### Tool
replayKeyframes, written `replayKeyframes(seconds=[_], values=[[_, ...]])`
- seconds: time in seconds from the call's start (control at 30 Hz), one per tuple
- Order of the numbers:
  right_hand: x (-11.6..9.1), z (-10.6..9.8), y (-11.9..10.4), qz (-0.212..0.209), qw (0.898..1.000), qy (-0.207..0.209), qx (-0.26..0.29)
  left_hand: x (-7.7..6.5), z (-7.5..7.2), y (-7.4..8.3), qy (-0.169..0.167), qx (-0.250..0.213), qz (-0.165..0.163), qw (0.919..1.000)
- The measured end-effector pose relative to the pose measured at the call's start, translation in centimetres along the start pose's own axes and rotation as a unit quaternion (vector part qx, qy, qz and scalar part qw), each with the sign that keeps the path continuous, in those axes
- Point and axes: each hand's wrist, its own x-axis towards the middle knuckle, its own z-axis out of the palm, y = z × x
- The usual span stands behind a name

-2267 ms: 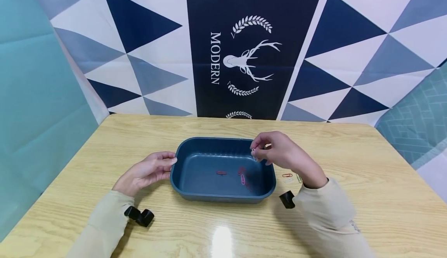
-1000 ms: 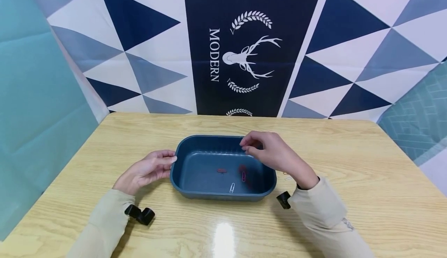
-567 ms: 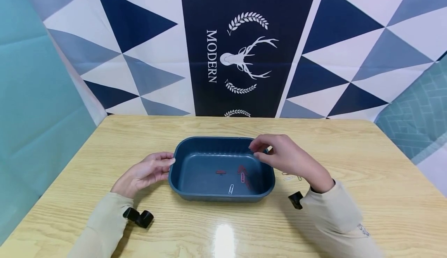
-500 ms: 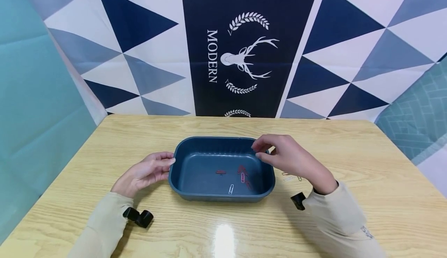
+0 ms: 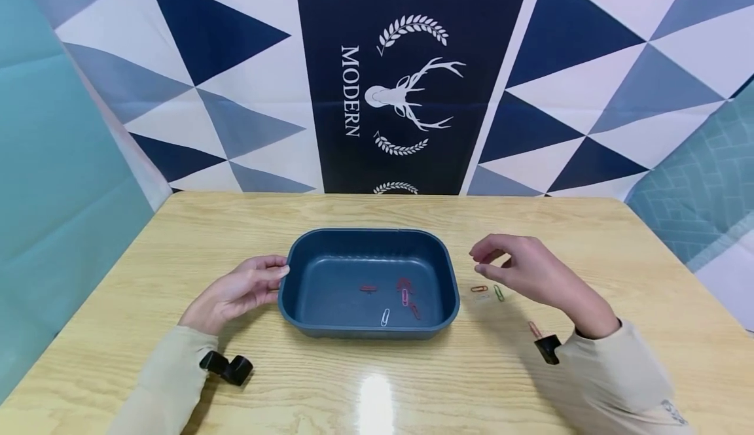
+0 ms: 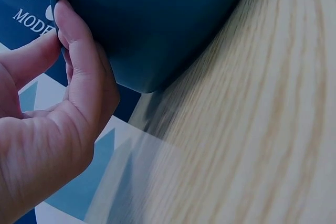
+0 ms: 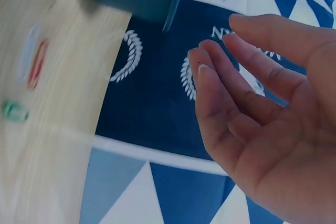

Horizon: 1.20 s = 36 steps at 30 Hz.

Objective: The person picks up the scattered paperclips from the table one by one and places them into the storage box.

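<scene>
A dark blue rectangular basin (image 5: 368,332) stands on the wooden table. My left hand (image 5: 244,289) pinches its left rim between thumb and fingers, seen close in the left wrist view. Inside lie several paper clips: a white paper clip (image 5: 385,317), a pink paper clip (image 5: 404,297) and some red ones. Right of the basin, my right hand (image 5: 524,270) hovers over the table with bent, parted fingers and nothing between them. Near it lie an orange-red paper clip (image 5: 480,288), a white paper clip (image 7: 27,51) and a green paper clip (image 5: 499,292).
Another orange paper clip (image 5: 535,330) lies by the black wrist mount (image 5: 548,349) on the right sleeve. A patterned cloth (image 5: 400,95) hangs behind the table (image 5: 318,382). A teal sheet (image 5: 71,212) borders the left side.
My right hand let go of a white paper clip, which now lies in the basin, and moved right, off the basin to above the loose clips. My left hand stays on the rim.
</scene>
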Motion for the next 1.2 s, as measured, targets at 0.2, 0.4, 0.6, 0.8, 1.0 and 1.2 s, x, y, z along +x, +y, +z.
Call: replayKeyframes(seconds=[0.2, 0.4, 0.6, 0.8, 1.0, 1.2], values=[[-1.9, -0.4, 2.3, 0.016, 0.999, -0.039, -0.015, 0.0, -0.2, -0.3, -0.020, 0.001, 0.008, 0.9998], [-3.6, -0.6, 4.9, 0.050, 0.991, -0.124, -0.013, -0.3, -0.6, -0.3, -0.042, -0.008, 0.017, 0.9989], [-4.6, -0.4, 6.6, 0.074, 0.984, -0.161, -0.002, -0.3, -0.3, -0.1, -0.039, -0.003, 0.018, 0.9991], [-4.8, 0.1, 7.1, 0.121, 0.974, -0.190, 0.014, -0.1, -0.2, -0.2, -0.036, -0.004, 0.012, 0.9993], [-4.9, 1.0, 7.5, 0.119, 0.974, -0.192, -0.014, 0.0, -0.3, -0.4, -0.024, 0.001, 0.007, 0.9997], [-4.7, 1.2, 7.6, 0.105, 0.976, -0.192, -0.013, 0.0, -0.2, -0.3, -0.023, -0.003, 0.009, 0.9997]])
